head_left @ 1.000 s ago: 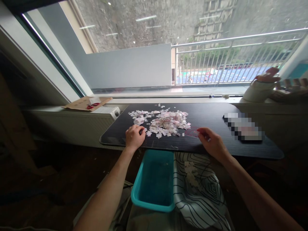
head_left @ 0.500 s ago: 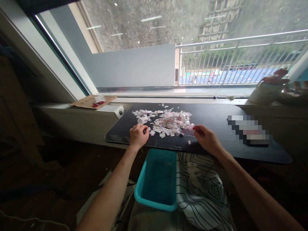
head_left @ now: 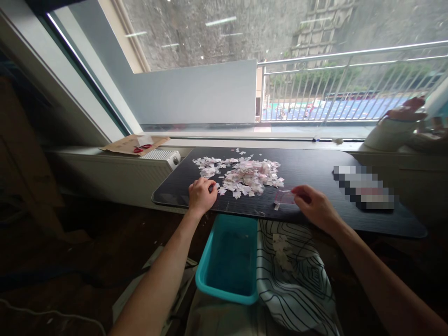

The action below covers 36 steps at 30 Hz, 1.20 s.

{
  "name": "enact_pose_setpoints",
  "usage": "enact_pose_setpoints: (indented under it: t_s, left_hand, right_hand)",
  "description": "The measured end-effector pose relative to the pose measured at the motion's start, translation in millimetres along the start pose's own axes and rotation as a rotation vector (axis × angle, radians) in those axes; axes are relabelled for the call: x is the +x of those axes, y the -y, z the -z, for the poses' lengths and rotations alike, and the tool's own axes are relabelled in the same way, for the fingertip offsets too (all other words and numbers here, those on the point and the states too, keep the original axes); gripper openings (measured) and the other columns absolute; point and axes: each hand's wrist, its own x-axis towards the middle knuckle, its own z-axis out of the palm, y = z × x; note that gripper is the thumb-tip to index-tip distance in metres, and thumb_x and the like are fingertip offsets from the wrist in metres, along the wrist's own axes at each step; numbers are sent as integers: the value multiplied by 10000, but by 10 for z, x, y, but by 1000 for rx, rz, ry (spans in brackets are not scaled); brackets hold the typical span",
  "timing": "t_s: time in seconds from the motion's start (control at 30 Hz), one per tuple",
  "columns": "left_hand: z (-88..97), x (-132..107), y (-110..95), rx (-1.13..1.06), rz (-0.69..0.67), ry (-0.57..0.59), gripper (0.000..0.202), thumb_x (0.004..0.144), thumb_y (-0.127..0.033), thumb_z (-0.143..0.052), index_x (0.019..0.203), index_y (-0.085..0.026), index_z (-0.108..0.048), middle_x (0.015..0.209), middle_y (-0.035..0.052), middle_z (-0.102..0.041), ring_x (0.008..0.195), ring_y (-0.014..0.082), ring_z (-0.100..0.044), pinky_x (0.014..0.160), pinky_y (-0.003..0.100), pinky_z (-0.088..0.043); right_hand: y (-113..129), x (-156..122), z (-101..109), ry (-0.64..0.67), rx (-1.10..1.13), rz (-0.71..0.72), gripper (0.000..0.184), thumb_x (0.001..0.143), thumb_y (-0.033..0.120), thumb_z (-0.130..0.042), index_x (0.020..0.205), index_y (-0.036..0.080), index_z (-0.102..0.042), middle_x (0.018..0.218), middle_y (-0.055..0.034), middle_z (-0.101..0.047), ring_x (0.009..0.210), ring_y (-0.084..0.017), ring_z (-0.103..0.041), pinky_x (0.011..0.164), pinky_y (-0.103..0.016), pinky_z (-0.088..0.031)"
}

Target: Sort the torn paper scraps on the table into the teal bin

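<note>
A heap of small white and pink paper scraps (head_left: 245,175) lies on a black table (head_left: 308,170) by the window. My left hand (head_left: 201,196) rests curled at the heap's left edge, fingertips pinched on a scrap I cannot make out. My right hand (head_left: 315,207) sits to the right of the heap, fingers closed on a small clear packet with a pink edge (head_left: 284,198), held just above the table. A teal plastic bin (head_left: 227,259) stands under the table's front edge, between my arms.
A black-and-white patterned cloth (head_left: 294,275) with a few scraps lies on my lap beside the bin. A blurred object (head_left: 364,189) sits on the table's right. Cardboard with red scissors (head_left: 135,145) rests on the radiator. Another person's hand (head_left: 406,112) shows at far right.
My right hand pulled away from the heap to the right, bringing the clear packet out with it. My left hand stayed at the heap's left edge.
</note>
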Motion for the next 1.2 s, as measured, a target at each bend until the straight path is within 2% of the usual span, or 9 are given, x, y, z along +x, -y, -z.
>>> enact_pose_setpoints:
  t_s: [0.1,0.27,0.47,0.63,0.8,1.0,1.1,1.2]
  left_hand:
    - [-3,1,0,-4,2,3,145,802,-247,-573,882,-215,-690,960,61,-655,928,256,-580,839,374,-416]
    - [10,6,-6,-8,0,4,148,806,-256,-566,877,-214,-688,951,64,-656,920,261,-582,835,379,-416]
    - [8,1,-2,-10,1,1,149,808,-259,-563,879,-219,-687,951,61,-652,924,258,-581,836,381,-413]
    - [6,4,-3,-14,4,4,152,810,-257,-559,880,-214,-687,954,65,-651,928,263,-578,836,385,-410]
    - [5,1,-6,-9,4,5,139,803,-250,-572,871,-217,-688,952,62,-652,921,256,-578,835,379,-413]
    - [6,-9,-15,1,9,9,142,810,-249,-565,879,-219,-686,945,65,-652,928,256,-576,847,384,-412]
    - [17,-18,-25,-5,6,8,137,811,-246,-570,880,-219,-685,951,61,-653,926,251,-577,845,385,-414]
    - [19,-27,-31,-12,9,9,132,814,-247,-575,881,-219,-685,955,58,-653,927,250,-578,847,386,-414]
  right_hand:
    - [-27,-147,92,61,50,23,182,787,275,-539,928,200,-627,837,-36,-697,751,-177,-636,714,-310,-493]
    - [-59,-224,90,-23,44,57,186,813,318,-544,931,196,-621,832,-49,-696,748,-188,-637,699,-318,-506]
    - [-76,-440,126,21,64,75,167,831,335,-550,914,206,-616,808,-35,-687,737,-180,-636,670,-284,-513]
    - [-123,-543,156,-42,16,97,163,846,326,-540,936,209,-610,847,-39,-678,740,-172,-624,679,-278,-506]
    - [-104,-433,120,-13,-6,143,163,847,331,-540,938,216,-611,839,-35,-683,734,-174,-629,695,-285,-505]
    - [60,8,-152,-138,3,150,222,833,336,-522,968,198,-633,797,-42,-685,663,-170,-607,659,-300,-491]
    - [149,142,-296,-110,-47,163,236,836,318,-495,969,194,-645,772,-43,-681,619,-163,-580,631,-299,-474]
    - [207,134,-351,-39,-73,187,231,838,309,-489,962,198,-649,765,-39,-681,602,-157,-565,602,-286,-456]
